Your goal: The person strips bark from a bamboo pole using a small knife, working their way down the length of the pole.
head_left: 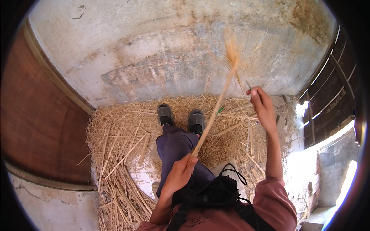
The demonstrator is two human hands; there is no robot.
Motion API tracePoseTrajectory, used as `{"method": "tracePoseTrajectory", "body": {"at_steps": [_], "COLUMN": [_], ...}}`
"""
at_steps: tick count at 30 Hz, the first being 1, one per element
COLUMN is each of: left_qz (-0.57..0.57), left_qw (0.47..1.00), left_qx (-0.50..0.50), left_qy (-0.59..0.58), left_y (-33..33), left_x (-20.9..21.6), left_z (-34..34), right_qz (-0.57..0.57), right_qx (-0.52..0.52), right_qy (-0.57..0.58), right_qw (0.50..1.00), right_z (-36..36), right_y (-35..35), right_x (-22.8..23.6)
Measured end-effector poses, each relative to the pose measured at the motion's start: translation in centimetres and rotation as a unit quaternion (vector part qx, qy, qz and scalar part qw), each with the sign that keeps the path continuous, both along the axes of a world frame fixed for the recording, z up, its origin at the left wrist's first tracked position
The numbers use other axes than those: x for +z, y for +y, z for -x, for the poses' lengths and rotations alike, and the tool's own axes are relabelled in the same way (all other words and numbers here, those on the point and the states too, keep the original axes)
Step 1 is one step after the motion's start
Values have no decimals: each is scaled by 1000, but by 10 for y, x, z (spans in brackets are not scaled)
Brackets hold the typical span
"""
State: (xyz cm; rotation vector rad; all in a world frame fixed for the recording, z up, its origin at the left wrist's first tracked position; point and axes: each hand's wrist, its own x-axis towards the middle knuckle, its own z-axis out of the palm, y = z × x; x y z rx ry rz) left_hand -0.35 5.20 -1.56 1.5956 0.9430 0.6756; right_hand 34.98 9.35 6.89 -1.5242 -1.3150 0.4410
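Note:
My left hand (180,174) is closed around the lower end of a long pale stick (215,113), which looks like a bamboo strip. The stick slants up and away to the right. At its far end, thin shavings (231,54) fan out in a blurred tuft against the wall. My right hand (263,108) is closed on a small knife (248,84), whose thin pointed blade sticks out past the fingers. The blade is apart from the stick, to the right of the tuft. The knife's handle is mostly hidden in the fingers.
Shavings (235,142) cover the floor around my sandals (165,114). Many split strips (119,188) lie in a pile at the lower left. A stained wall (154,50) rises ahead, with a brown door panel (46,115) at left and dark slats (335,84) at right.

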Motion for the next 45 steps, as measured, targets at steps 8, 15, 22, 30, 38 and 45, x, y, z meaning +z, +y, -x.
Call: {"method": "tracePoseTrajectory", "body": {"at_steps": [8, 15, 22, 30, 38, 45], "left_qz": [20, -35, -143, -189, -213, -207], "left_qw": [993, 988, 983, 974, 963, 959], "left_qx": [5, 28, 72, 119, 135, 139], "left_qy": [-116, -150, -86, 26, 93, 131], "left_y": [19, 12, 7, -1, -5, -5], "left_x": [5, 22, 18, 39, 40, 37], "left_z": [-16, -27, -28, -27, -25, -26], "right_qz": [-35, -58, -81, -132, -148, -128], "right_qx": [122, 199, 198, 177, 163, 155], "right_qy": [-91, -119, -131, -272, -319, -344], "right_qw": [988, 971, 968, 937, 922, 917], "right_z": [108, 131, 135, 130, 127, 122], "right_y": [-63, -67, -63, -59, -54, -49], "right_x": [-42, -45, -45, -27, -18, -12]}}
